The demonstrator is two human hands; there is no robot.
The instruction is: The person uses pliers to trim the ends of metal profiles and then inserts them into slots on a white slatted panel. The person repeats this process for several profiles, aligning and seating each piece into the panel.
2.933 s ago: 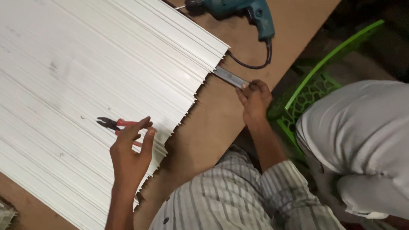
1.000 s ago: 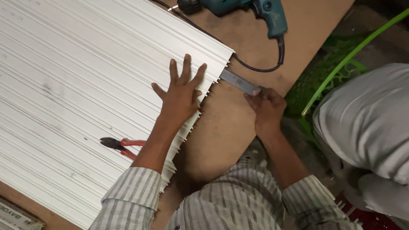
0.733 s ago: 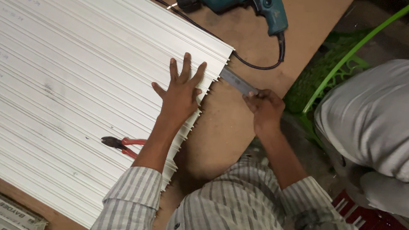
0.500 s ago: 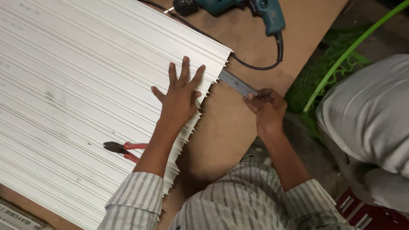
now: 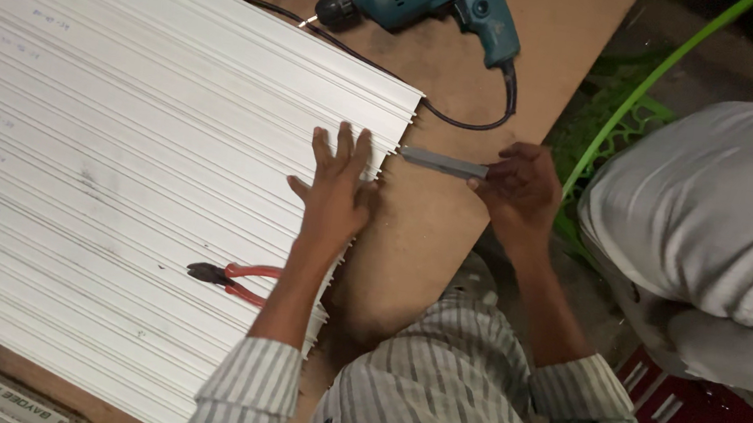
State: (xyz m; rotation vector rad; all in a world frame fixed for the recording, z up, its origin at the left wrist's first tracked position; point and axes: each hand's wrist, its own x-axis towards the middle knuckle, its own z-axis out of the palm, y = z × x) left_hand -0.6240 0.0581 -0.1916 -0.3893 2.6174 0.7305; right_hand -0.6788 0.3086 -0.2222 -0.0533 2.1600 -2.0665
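Observation:
My left hand (image 5: 336,186) lies flat with fingers spread on the right end of a wide white ribbed panel (image 5: 115,150) that covers most of the brown workbench (image 5: 448,237). My right hand (image 5: 517,186) grips one end of a narrow grey metal strip (image 5: 441,163), whose other end points at the panel's cut edge. Red-handled pliers (image 5: 232,279) rest on the panel just left of my left forearm.
A teal electric drill (image 5: 424,0) lies at the top of the bench, its black cord curling toward the panel's corner. Another person in grey clothing (image 5: 716,226) stands at the right. A green plastic chair (image 5: 629,116) is beyond the bench edge.
My left hand left the pliers on the panel and moved up to press flat near the panel's end. My right hand kept hold of the metal strip at the edge.

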